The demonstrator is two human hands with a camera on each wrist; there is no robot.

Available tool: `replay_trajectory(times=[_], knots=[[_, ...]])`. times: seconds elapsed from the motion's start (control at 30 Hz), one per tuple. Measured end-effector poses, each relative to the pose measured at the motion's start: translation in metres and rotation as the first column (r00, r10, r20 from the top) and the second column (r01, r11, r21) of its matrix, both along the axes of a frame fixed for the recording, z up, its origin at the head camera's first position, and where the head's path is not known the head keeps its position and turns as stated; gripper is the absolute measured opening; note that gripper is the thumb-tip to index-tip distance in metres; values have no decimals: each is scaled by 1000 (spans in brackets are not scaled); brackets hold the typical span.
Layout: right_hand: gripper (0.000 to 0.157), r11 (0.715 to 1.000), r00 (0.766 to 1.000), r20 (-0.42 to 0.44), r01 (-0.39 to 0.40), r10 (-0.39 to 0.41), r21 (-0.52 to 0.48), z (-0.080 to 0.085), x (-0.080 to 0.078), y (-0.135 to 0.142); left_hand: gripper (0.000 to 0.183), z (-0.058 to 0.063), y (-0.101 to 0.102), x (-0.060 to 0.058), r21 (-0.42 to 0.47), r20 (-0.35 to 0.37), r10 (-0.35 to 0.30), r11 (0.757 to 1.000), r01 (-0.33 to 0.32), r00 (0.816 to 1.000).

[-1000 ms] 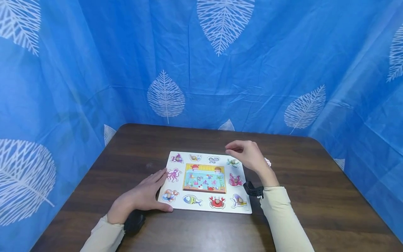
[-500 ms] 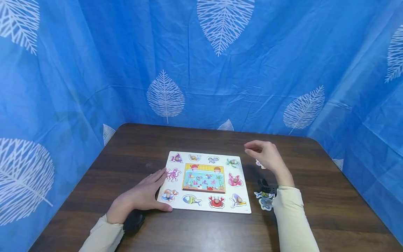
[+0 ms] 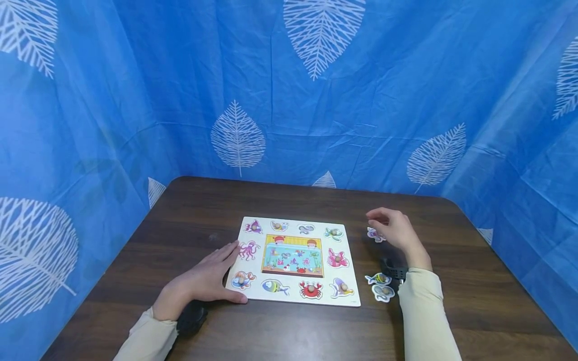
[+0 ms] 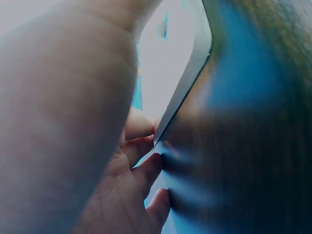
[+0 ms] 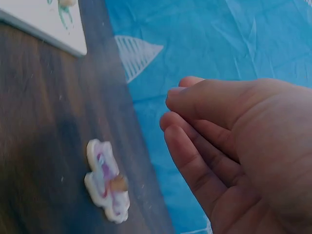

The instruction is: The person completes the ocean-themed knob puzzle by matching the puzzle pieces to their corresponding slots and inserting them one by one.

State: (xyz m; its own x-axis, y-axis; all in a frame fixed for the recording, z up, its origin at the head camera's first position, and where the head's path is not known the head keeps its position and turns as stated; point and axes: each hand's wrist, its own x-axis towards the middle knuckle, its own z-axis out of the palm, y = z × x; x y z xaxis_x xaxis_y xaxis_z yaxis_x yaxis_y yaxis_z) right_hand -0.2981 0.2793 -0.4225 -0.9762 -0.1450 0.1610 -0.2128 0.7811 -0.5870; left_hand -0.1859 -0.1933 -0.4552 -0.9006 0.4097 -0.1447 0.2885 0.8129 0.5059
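My left hand (image 3: 205,276) lies at the left corner of a white wooden peg puzzle board (image 3: 293,226), fingers along its left side and thumb at the front edge. In the left wrist view the fingertips (image 4: 157,163) meet the board's edge. My right hand (image 3: 397,233) hovers beyond the board's right side with nothing in it, fingers loosely bent. Close below it lies a purple octopus puzzle piece (image 3: 374,234), partly covered by the hand. The right wrist view shows this octopus piece with its wooden knob (image 5: 118,184), apart from the fingers.
Right of the board lie a striped fish piece (image 3: 378,279) and a grey eel-like piece (image 3: 383,293), near the right wrist's black strap (image 3: 394,269). Several knobbed sea-animal pieces, such as a red crab (image 3: 311,290), sit in the board. A blue curtain (image 3: 289,150) surrounds the dark table (image 3: 271,331).
My right hand has moved right, away from the board's far right corner to the octopus piece, uncovering the fish and eel-like pieces. The left hand and board have stayed put.
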Motion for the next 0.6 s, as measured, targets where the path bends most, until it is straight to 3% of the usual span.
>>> replay_trajectory(times=[0.4,0.6], knots=[[23,996,995,84,50,-56,68,-29,-3,15,127,-1,0,4,15,20,-1,1000,0,1000],[22,995,992,100,66,-73,70,-31,-2,18,126,1,1,4,12,9,2,1000,-2,1000]])
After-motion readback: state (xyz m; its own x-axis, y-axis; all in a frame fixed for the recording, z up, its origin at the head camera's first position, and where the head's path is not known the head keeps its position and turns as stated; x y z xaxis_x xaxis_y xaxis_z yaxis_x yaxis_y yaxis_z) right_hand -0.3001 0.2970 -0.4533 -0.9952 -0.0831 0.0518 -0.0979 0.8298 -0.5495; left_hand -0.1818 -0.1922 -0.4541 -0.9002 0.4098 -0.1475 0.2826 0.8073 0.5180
